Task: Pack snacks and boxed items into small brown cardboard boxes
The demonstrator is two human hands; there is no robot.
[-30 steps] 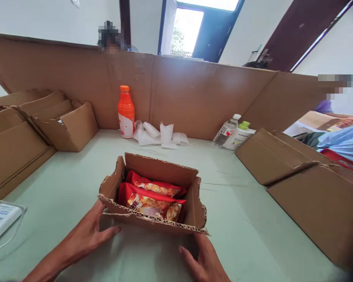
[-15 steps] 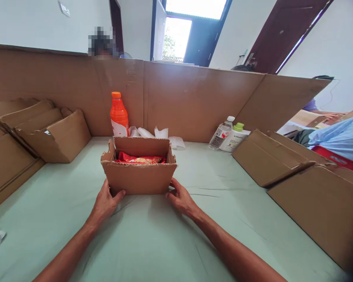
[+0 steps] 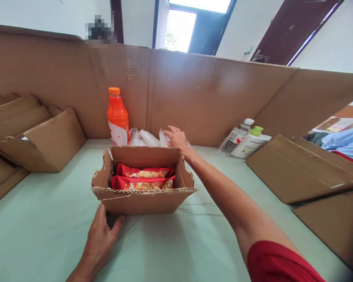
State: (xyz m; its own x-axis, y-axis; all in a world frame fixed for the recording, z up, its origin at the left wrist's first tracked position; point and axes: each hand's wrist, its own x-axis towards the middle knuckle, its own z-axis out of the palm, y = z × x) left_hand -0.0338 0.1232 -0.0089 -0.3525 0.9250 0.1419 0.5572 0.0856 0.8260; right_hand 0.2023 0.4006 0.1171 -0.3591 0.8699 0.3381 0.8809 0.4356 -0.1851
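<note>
A small open cardboard box (image 3: 147, 203) stands in front of me, holding two red snack packets (image 3: 145, 183). At its lower front left corner is my left hand (image 3: 101, 235), thumb spread apart and the other fingertips partly hidden by the box. My right hand (image 3: 176, 138) reaches past the box's right side, fingers spread, over white translucent plastic items (image 3: 149, 138) lying behind the box. Whether its fingertips touch them I cannot tell. Left of these items stands an orange drink bottle (image 3: 117, 117) with an orange cap.
A cardboard partition (image 3: 200, 98) runs along the back. Cardboard boxes sit on the left (image 3: 55, 137) and right (image 3: 300, 168). A clear water bottle (image 3: 235, 137) and a white bottle with green cap (image 3: 251, 143) lean at the back right. Pale green cloth (image 3: 217, 243) covers the table.
My right hand has left the box's right side and moved forward to the plastic items. The box now appears nearer, showing both packets. My left hand stays at the box's left corner.
</note>
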